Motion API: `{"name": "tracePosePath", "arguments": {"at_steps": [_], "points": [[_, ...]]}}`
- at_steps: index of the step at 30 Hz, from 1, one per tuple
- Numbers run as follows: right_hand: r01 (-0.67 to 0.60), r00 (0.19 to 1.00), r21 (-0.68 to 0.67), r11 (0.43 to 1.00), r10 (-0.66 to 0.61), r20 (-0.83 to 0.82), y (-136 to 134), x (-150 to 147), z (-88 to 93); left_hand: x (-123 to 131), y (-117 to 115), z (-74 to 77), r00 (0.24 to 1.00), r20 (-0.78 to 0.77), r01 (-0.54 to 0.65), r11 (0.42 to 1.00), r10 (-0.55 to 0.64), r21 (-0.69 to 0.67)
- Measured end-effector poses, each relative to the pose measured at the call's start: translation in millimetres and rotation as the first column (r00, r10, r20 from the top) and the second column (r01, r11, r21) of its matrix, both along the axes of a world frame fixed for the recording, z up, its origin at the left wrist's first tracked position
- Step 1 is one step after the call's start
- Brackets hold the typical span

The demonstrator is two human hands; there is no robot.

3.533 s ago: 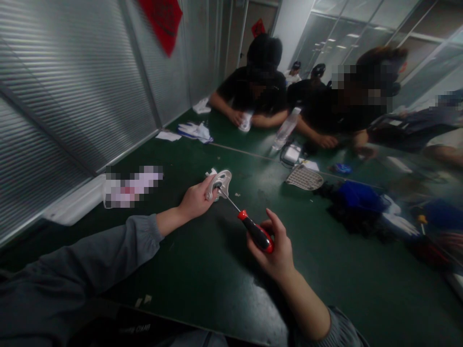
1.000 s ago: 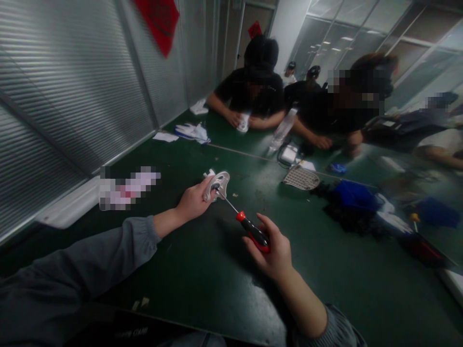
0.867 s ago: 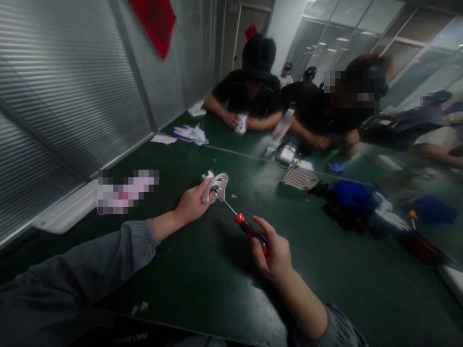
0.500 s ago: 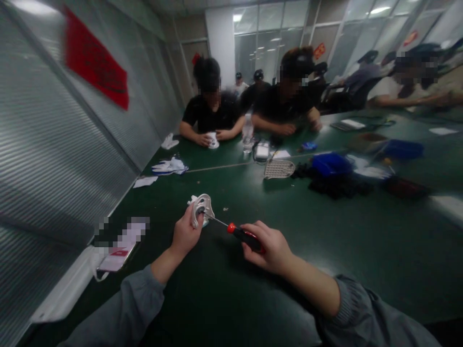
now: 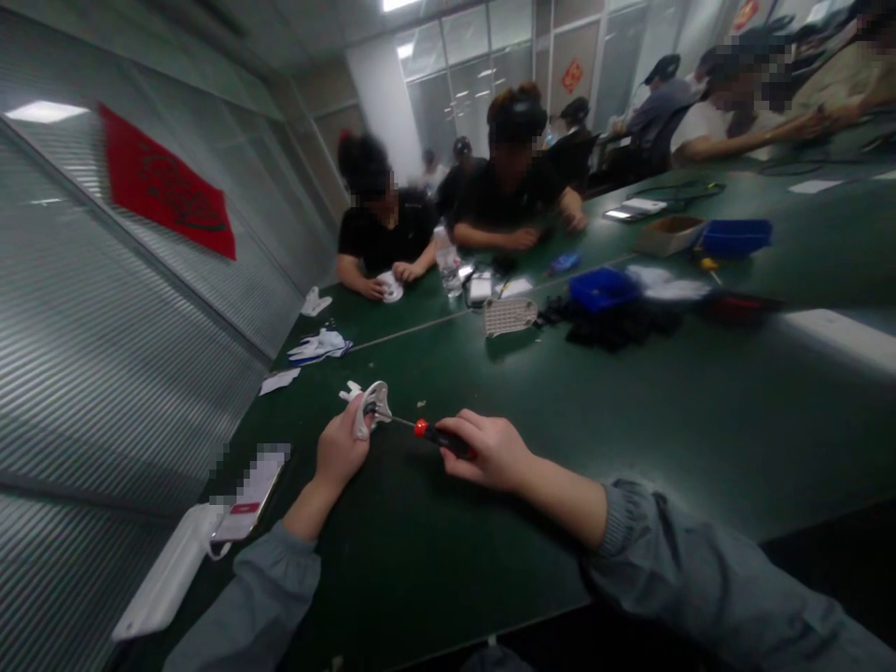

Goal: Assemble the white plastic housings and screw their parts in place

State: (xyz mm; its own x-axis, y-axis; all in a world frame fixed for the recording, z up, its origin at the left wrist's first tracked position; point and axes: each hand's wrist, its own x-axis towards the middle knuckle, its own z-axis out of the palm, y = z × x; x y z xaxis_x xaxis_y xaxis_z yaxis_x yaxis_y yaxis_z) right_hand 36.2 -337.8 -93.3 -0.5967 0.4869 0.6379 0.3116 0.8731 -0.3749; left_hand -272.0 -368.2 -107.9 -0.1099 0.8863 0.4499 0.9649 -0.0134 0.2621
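Note:
My left hand (image 5: pixel 339 450) grips a small silvery-white curved part (image 5: pixel 370 409), held upright on the green table (image 5: pixel 630 420). My right hand (image 5: pixel 490 450) is closed round a screwdriver (image 5: pixel 438 436) with a red and black handle. Its thin shaft points left and its tip rests in the part. Both of my forearms wear grey sleeves.
A phone (image 5: pixel 250 483) and a white flat box (image 5: pixel 164 586) lie at the left edge by the ribbed wall. White gloves (image 5: pixel 318 345), a perforated white plate (image 5: pixel 510 315), blue bins (image 5: pixel 602 287) and dark clutter sit farther back. Several seated people work across the table.
The view has swung up and to the right, so more of the room and the people shows. Both hands keep their hold, with the screwdriver tip still in the part.

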Motion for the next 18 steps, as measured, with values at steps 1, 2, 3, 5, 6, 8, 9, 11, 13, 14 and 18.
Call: {"name": "tracePosePath", "arguments": {"at_steps": [1,2,3,5,6,8,9,11,13,14,18], "points": [[-0.008,1.0,-0.017,1.0,0.007,-0.012,0.2,-0.1,-0.1,0.3,0.3,3.9,1.0,0.007,0.0,1.0,0.0,-0.009],[-0.012,1.0,-0.033,0.999,0.011,-0.025,0.5,-0.1,-0.1,1.7,0.5,7.8,0.999,0.035,-0.006,1.0,0.006,-0.011],[-0.013,0.999,-0.046,0.999,0.012,-0.035,0.7,-0.1,0.0,3.8,0.6,11.5,0.997,0.081,-0.02,1.0,0.02,-0.005],[-0.011,0.999,-0.061,0.998,0.009,-0.043,0.9,0.0,0.5,7.6,1.1,17.5,0.979,0.192,-0.071,0.997,0.066,0.023],[-0.012,0.999,-0.064,0.998,0.009,-0.043,0.8,0.2,0.8,7.9,2.0,19.8,0.967,0.238,-0.104,0.994,0.092,0.039],[-0.025,0.999,-0.075,0.997,0.022,-0.038,0.3,0.5,1.5,2.0,6.2,24.1,0.949,0.285,-0.157,0.986,0.135,0.054],[-0.037,0.999,-0.084,0.996,0.034,-0.032,0.0,0.6,1.7,-5.0,9.9,26.5,0.946,0.286,-0.173,0.984,0.154,0.044],[-0.058,0.998,-0.097,0.994,0.057,-0.019,-0.5,0.7,1.8,-26.9,20.2,32.6,0.944,0.253,-0.215,0.976,0.213,-0.021],[-0.071,0.997,-0.106,0.992,0.07,-0.009,-0.4,0.7,1.5,-56.0,33.2,41.0,0.933,0.181,-0.288,0.946,0.312,-0.148],[-0.073,0.997,-0.111,0.991,0.073,-0.004,-0.2,0.7,1.2,-71.1,39.9,45.9,0.926,0.131,-0.322,0.921,0.354,-0.218],[-0.061,0.998,-0.151,0.987,0.064,0.016,1.4,0.5,-0.7,-115.7,62.5,64.6,0.931,-0.005,-0.343,0.868,0.366,-0.36]]}}
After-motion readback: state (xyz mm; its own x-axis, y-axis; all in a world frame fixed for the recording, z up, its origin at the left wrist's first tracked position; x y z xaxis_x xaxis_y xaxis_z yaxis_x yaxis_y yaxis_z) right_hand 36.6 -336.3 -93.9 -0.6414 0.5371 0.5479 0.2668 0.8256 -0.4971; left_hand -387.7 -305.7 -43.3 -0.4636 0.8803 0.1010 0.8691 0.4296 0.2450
